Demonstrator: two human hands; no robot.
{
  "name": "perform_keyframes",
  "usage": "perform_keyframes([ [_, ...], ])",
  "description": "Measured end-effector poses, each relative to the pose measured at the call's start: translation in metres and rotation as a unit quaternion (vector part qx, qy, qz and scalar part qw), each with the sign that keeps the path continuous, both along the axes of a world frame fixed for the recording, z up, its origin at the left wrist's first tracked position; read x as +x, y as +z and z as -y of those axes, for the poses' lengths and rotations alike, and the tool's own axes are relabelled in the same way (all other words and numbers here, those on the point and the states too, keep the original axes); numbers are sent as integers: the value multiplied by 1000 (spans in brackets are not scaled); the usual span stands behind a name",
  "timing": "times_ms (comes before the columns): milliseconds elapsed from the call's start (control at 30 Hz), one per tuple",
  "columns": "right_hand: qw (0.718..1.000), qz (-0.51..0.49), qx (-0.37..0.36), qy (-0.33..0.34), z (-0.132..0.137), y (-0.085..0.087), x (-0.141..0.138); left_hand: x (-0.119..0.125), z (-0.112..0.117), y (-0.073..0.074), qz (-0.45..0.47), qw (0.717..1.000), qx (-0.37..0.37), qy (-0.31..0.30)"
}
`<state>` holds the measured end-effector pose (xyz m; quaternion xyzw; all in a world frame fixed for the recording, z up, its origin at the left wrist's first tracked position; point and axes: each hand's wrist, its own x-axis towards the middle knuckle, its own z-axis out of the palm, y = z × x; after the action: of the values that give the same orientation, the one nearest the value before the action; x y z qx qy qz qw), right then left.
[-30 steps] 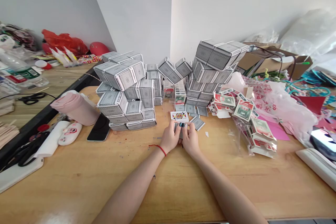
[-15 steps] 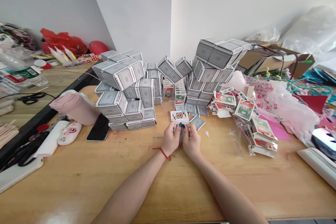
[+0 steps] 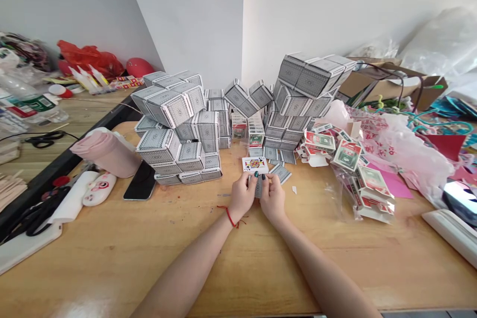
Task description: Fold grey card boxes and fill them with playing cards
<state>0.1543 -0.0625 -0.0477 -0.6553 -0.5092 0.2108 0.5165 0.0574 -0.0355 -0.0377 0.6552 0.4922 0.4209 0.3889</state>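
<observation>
Between my two hands is a playing card (image 3: 258, 188) with a grey patterned back, partly covered by my fingers. My left hand (image 3: 243, 194) pinches its left side, a red string round the wrist. On the card's right side my right hand (image 3: 273, 198) is closed, thumb on top. Whether more than one card is held, I cannot tell. Just beyond my fingers lies a face-up deck of cards (image 3: 255, 164) with a picture card on top. Loose patterned cards (image 3: 280, 174) rest to its right.
Stacked blocks made of cards stand at left (image 3: 179, 129) and right (image 3: 298, 104). Opened red-and-green card boxes (image 3: 346, 154) lie right of them. A phone (image 3: 139, 182) and a pink cup (image 3: 108, 153) are at left. Plastic bags (image 3: 395, 144) crowd the right side.
My thumbs have moved slightly apart, so more of the card's patterned back shows between them. Both hands stay in nearly the same place.
</observation>
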Motion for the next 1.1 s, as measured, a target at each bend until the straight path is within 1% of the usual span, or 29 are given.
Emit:
perform_keyframes([
  [100, 1000, 10, -9, -8, 0, 1, 0, 1, 0, 0, -27, 999, 7, 21],
  [333, 1000, 6, -12, -2, -2, -1, 0, 1, -2, -3, -85, 995, 38, 32],
  [500, 1000, 13, -17, 2, -6, -2, 0, 1, -3, -5, -113, 991, 64, 24],
  [700, 999, 31, -25, 15, -6, -1, 4, 1, -4, -6, -139, 988, 59, 28],
  [833, 997, 63, -5, 38, -10, 0, 12, -2, -6, -7, -147, 986, 60, 47],
  [933, 994, 96, 15, 58, -14, -1, 17, -3, -7, -8, -144, 986, 63, 50],
  [1000, 990, 126, 37, 55, -16, -2, 19, -3, -8, -8, -148, 986, 60, 52],
  [1100, 977, 192, 85, 33, -18, -3, 22, -4, -8, -7, -152, 985, 51, 58],
])
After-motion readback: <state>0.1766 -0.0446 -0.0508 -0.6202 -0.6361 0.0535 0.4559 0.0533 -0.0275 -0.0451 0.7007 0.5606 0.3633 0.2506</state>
